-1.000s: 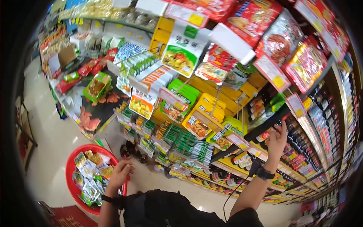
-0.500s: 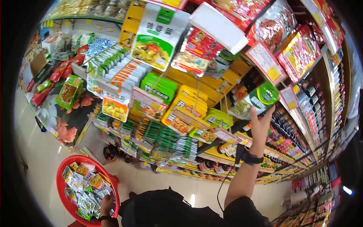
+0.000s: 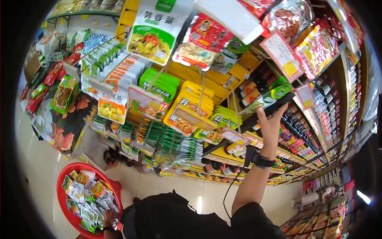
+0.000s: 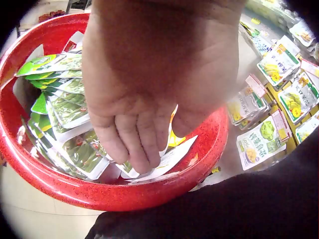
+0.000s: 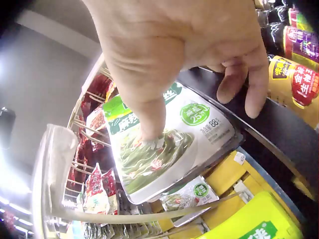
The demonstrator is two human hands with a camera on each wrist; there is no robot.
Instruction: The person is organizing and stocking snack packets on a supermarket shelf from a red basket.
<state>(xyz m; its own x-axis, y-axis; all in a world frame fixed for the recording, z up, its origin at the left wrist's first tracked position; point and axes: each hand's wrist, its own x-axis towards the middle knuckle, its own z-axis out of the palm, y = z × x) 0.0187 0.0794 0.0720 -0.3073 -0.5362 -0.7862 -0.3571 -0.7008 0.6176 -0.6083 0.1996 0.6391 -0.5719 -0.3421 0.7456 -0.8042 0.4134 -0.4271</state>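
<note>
Now the right hand [image 3: 270,127] pinches a green packet [image 3: 267,96], lifted since a second ago against the dark shelf edge [image 5: 269,129], while the left hand [image 4: 149,84] has dropped among the packets [image 4: 70,109] in the red basin [image 4: 209,149], grip unclear; restocking likely mid-cycle.

Shop: packed shelves [image 3: 247,125], price tags [image 3: 283,55]

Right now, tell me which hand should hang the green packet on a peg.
Right. The right hand pinches the green packet up beside the wire pegs. The left hand is low in the red basin, among loose packets.
</note>
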